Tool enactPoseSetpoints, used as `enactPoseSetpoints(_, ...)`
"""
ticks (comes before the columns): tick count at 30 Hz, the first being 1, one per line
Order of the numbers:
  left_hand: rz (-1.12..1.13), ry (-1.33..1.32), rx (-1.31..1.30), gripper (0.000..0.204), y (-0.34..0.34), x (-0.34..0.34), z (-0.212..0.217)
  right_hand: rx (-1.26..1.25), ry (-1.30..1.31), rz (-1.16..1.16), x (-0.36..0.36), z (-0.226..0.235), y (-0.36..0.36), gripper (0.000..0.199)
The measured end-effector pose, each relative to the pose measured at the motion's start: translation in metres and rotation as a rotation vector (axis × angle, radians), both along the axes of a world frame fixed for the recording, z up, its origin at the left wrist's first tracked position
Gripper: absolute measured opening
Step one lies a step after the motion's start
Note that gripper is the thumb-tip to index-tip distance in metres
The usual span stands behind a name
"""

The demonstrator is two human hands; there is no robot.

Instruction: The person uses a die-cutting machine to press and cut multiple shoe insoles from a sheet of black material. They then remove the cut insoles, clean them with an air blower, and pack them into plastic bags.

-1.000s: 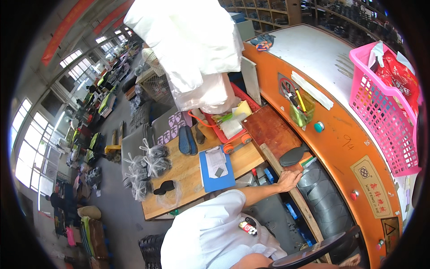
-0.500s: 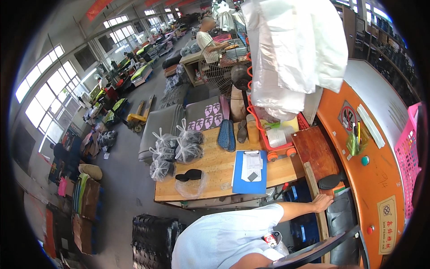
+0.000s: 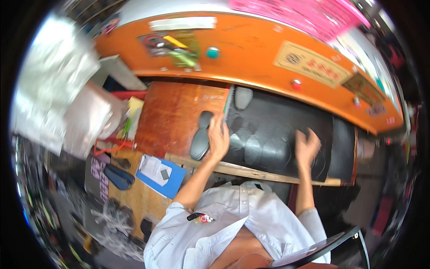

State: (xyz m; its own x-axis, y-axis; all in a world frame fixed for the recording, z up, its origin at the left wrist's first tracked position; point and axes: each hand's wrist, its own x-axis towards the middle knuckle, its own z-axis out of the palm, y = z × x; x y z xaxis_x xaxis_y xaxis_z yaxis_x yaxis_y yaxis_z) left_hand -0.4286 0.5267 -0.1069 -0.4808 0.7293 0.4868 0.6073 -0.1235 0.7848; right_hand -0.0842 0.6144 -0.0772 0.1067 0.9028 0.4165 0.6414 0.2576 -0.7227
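resting on the edge of a dark insole [image 3: 200,142], the left hand [image 3: 218,138] lies with fingers spread loosely, its grip open and closed on nothing. the insole sits on the brown wooden board [image 3: 177,117], just beside the black mat [image 3: 277,134], and a second insole [image 3: 205,119] touches its upper end. the right hand [image 3: 306,147] hangs over the mat with fingers half curled and blurred; its grip looks open and empty. pale outlines of insole shapes show on the mat between the two hands. a third dark insole [image 3: 243,97] lies at the mat's top left corner. an orange machine housing [image 3: 251,49] with a green button [image 3: 212,52] and red button [image 3: 295,84] curves above the tabletop. a blue clipboard [image 3: 160,175] with a paper sheet lies lower left, near a pair of dark blue insoles [image 3: 117,176]. a wooden bar [image 3: 251,171] runs along the mat's near edge. the person wears a white shirt [image 3: 233,224].
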Motion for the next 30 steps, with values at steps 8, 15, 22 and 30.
enactPoseSetpoints(8, -0.235, -0.617, -0.135, 0.041, 0.064, -0.009, -0.026, -0.188, -0.311, 0.256, -0.247, -0.007, -0.002, 0.086)
enactPoseSetpoints(15, -0.203, 0.066, -0.319, 0.041, 0.019, 0.006, -0.024, -0.575, 0.585, 0.402, -0.201, -0.024, -0.007, 0.067)
enactPoseSetpoints(22, -0.209, 0.024, -0.334, 0.038, 0.013, 0.008, -0.015, -0.337, 0.187, 0.212, -0.136, 0.003, -0.004, 0.069)
enactPoseSetpoints(30, -0.129, 0.076, -0.236, 0.031, -0.023, 0.01, -0.004, -0.131, -0.291, 0.175, -0.175, -0.028, -0.016, 0.077)
